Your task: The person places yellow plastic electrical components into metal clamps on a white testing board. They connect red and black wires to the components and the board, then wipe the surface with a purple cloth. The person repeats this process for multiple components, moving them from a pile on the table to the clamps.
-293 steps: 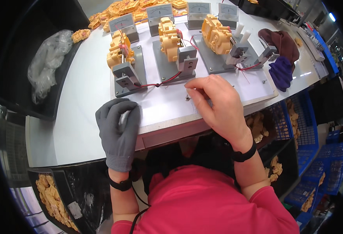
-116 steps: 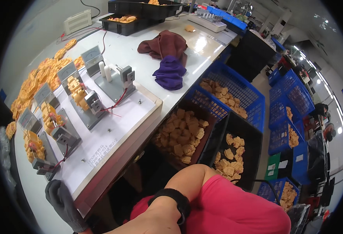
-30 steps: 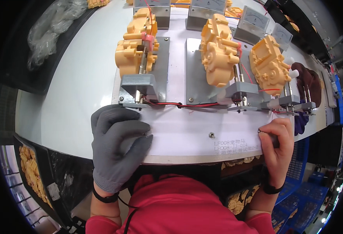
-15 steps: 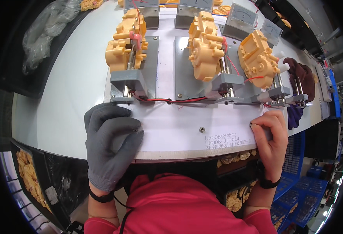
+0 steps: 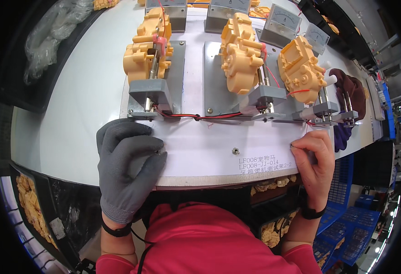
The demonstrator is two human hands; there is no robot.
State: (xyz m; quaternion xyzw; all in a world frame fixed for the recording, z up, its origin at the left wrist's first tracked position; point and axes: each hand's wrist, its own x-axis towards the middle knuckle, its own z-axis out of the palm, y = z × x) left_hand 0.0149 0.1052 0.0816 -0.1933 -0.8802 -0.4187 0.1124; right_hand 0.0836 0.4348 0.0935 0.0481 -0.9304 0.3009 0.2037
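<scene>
My left hand point(image 5: 130, 162), in a grey knit glove, rests at the table's front edge. Its thumb and forefinger close round a small dark tip, apparently a toggle switch point(image 5: 159, 152), mostly hidden. Bare, my right hand point(image 5: 317, 160) pinches another small dark tip between thumb and forefinger at the right; it too looks like a toggle switch, largely covered. Between the hands a metal toggle switch point(image 5: 235, 151) stands up from the white sheet. Beyond them, yellow plastic gearboxes sit in grey test stands: one at left point(image 5: 148, 59), one in the middle point(image 5: 240, 61), one at right point(image 5: 302, 73).
Panel meters point(image 5: 280, 23) stand behind the gearboxes. Red and black wires point(image 5: 198, 117) run between the stands. A dark cloth point(image 5: 348, 91) lies at the far right. Clear plastic wrap point(image 5: 54, 34) is in a black tray at the left. Bins of yellow parts point(image 5: 31, 208) sit below the table.
Both hands keep their places and grips. The whole view has shifted very slightly; the gearboxes look unmoved.
</scene>
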